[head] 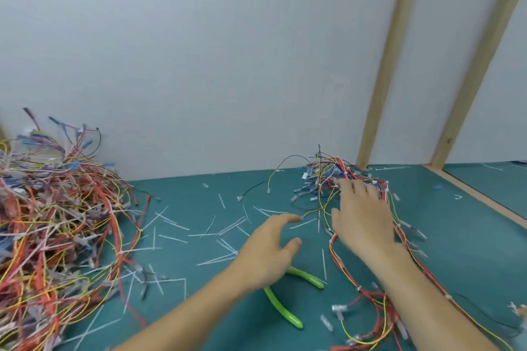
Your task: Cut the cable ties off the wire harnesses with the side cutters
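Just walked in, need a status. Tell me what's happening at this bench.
A person is stripping cable ties from wire harnesses. The right hand reaches, fingers straight, onto the far harness bundle. The left hand hovers open above the green cutters, which lie on the mat among cut ties. A big pile sits left.

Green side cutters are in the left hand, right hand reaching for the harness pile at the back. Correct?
Not quite. The head view shows the green side cutters lying on the mat under the open left hand, not gripped. The right hand does reach toward the harness pile.
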`<state>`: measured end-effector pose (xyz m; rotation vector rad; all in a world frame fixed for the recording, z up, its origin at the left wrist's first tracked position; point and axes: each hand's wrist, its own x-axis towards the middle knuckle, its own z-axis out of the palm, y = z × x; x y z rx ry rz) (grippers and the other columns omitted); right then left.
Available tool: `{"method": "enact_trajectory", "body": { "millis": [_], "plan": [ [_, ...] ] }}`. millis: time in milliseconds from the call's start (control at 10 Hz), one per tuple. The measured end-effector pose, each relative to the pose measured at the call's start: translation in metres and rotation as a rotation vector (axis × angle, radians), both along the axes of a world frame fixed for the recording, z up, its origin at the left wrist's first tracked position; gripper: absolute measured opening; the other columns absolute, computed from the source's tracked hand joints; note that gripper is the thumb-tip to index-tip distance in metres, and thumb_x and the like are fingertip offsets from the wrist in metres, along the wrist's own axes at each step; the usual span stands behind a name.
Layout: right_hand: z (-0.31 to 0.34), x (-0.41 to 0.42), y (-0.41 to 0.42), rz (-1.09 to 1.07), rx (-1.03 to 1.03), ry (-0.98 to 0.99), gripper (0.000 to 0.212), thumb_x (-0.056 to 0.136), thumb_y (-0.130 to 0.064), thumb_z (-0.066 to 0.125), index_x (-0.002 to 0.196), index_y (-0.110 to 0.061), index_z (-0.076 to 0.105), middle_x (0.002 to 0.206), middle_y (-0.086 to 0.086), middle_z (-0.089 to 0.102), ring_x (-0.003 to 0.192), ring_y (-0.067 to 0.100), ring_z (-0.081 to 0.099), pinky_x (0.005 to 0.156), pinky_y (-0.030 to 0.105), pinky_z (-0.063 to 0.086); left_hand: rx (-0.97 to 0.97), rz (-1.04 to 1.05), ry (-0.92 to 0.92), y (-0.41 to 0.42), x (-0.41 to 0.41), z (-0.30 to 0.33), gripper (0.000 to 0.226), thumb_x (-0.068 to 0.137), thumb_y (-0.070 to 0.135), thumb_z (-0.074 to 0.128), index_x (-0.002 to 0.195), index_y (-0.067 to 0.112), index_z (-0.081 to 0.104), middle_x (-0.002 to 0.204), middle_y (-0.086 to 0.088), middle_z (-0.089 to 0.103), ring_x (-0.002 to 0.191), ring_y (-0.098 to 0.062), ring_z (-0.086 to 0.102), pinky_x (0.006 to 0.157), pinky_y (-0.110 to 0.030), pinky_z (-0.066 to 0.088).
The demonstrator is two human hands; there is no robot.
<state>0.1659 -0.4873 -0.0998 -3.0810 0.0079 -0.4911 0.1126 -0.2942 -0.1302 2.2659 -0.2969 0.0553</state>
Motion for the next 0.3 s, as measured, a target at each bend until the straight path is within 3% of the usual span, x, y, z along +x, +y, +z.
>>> {"method": "enact_trajectory", "body": {
  "millis": [100, 200, 300],
  "plan": [
    [-0.010, 0.000, 0.028, 0.002, 0.073, 0.217, 0.052, 0.102, -0.030, 0.047, 0.150, -0.016, 0.032, 0.151, 0.008, 0.042, 0.136, 0.034, 0.045, 0.105, 0.045, 0.043, 0.044, 0.107, -0.050, 0.034, -0.028, -0.003, 0.041, 0.100, 0.032, 0.053, 0.139, 0.040, 0.046, 0.141, 0.024, 0.045, 0.125, -0.003, 0.048, 0.110, -0.026, 0.037],
    [-0.026, -0.011, 0.034, -0.040, 0.073, 0.428, 0.043, 0.104, -0.027, 0.038, 0.144, -0.012, 0.040, 0.144, 0.012, 0.047, 0.131, 0.037, 0.049, 0.104, 0.044, 0.045, 0.160, 0.279, -0.170, 0.075, -0.047, -0.007, 0.041, 0.099, 0.029, 0.053, 0.138, 0.039, 0.047, 0.138, 0.021, 0.047, 0.123, -0.005, 0.050, 0.105, -0.031, 0.042],
    [-0.027, -0.028, 0.047, -0.067, -0.032, 0.362, 0.052, 0.104, -0.035, 0.038, 0.152, -0.015, 0.033, 0.158, 0.013, 0.033, 0.146, 0.038, 0.031, 0.115, 0.050, 0.035, 0.236, 0.388, -0.234, 0.112, -0.062, -0.019, 0.037, 0.097, 0.026, 0.053, 0.133, 0.034, 0.053, 0.133, 0.016, 0.052, 0.121, -0.012, 0.054, 0.103, -0.032, 0.041]
  ]
}}
